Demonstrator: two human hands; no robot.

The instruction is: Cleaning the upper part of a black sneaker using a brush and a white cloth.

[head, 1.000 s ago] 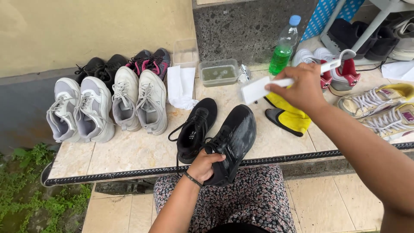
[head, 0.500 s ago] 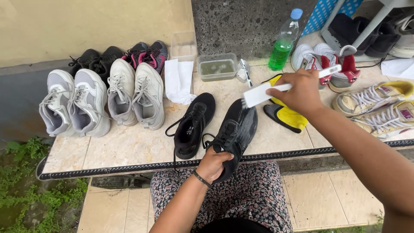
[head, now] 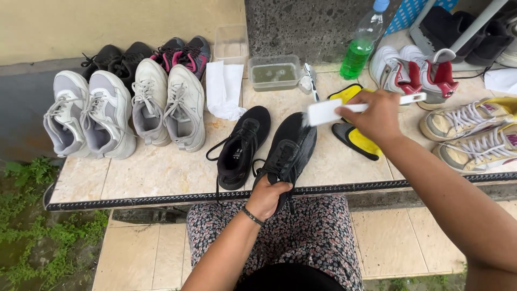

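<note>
My left hand (head: pixel 267 195) grips black sneaker (head: pixel 288 148); right hand (head: pixel 377 116) clasps white brush (head: pixel 326 112). Second black sneaker (head: pixel 240 146) alongside. Clear tub (head: pixel 275 73) holds murky water.

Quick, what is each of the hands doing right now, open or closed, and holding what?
Left hand: closed on the heel of the black shoe.
Right hand: closed on the white brush, bristle end by the shoe's toe.

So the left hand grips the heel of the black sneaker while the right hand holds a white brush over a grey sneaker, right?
Not quite. In the head view the right hand holds the white brush over the same black sneaker that the left hand grips, not a grey one.
</note>
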